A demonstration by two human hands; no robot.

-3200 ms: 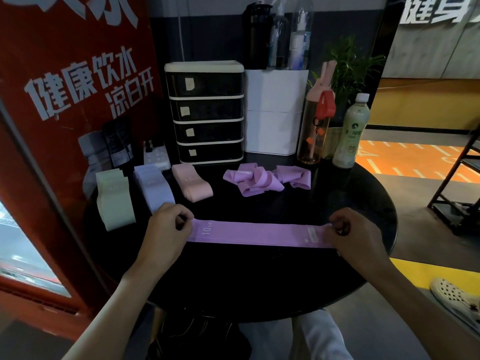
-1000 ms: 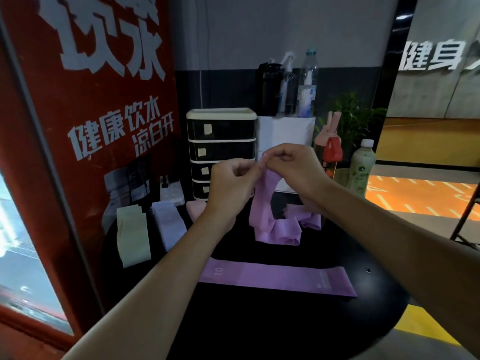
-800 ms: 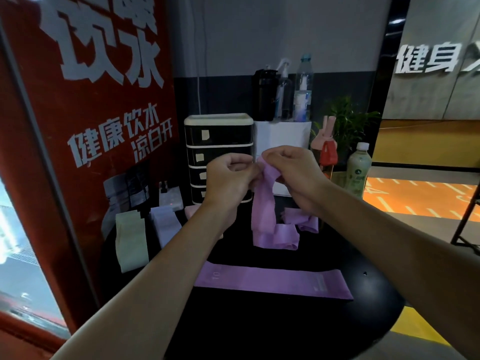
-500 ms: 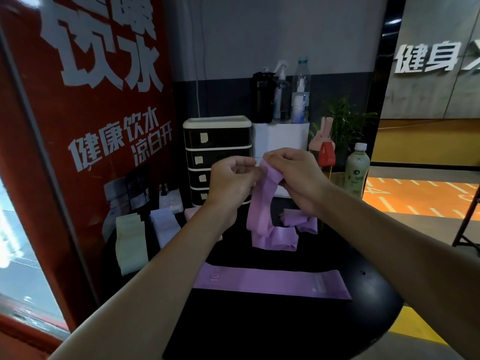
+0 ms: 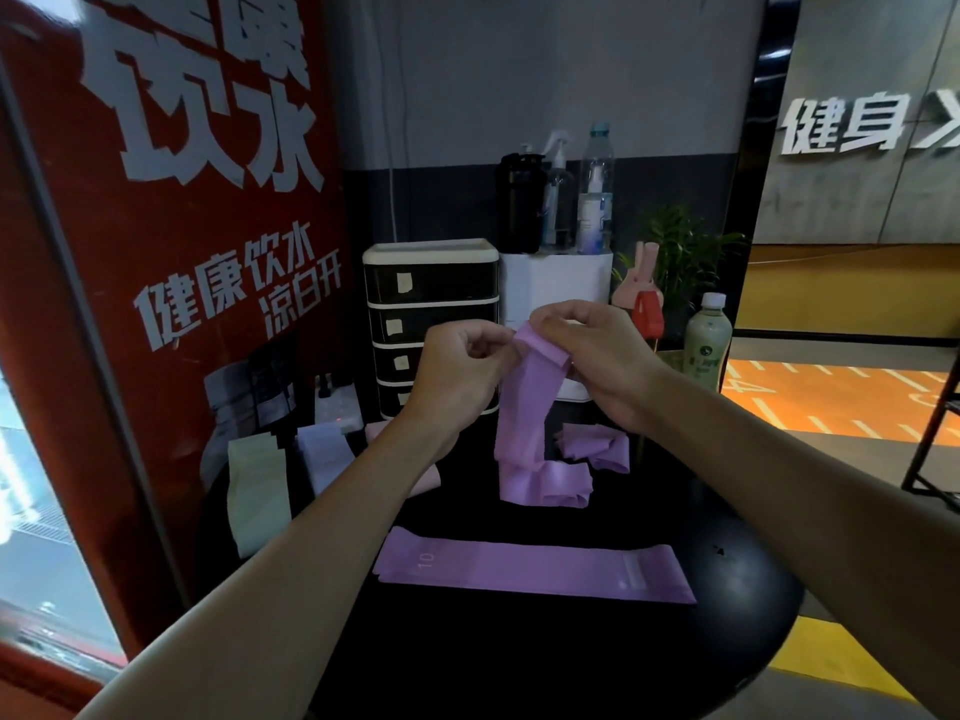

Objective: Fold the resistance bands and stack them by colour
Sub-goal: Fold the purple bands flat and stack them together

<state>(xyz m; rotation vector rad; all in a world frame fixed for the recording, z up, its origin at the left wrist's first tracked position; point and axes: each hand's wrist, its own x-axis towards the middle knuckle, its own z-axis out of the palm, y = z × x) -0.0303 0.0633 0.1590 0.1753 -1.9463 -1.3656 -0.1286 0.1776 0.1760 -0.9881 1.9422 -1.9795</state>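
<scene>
Both hands are raised above the round black table (image 5: 519, 667), where 3.2 seconds ago they pressed down the two ends of the flat purple band (image 5: 535, 571). That band now lies alone, stretched out along the near part of the table and untouched. The left hand (image 5: 457, 376) and the right hand (image 5: 592, 356) are close together in front of the small drawer unit (image 5: 431, 288), each with curled fingers pinching the top edge of a second purple band (image 5: 524, 413) taken from the loose pile. This band hangs straight down between the hands, and its lower end rests crumpled on the table behind the flat one. Compared with half a second ago the hands sit at much the same height, but more of the band's top edge shows between them, draped over the right fingers. One more crumpled purple band (image 5: 595, 446) lies just right of the hanging one. The folded green band (image 5: 257, 491), lavender band (image 5: 324, 452) and pink band (image 5: 428, 480) keep their places at the table's left.
</scene>
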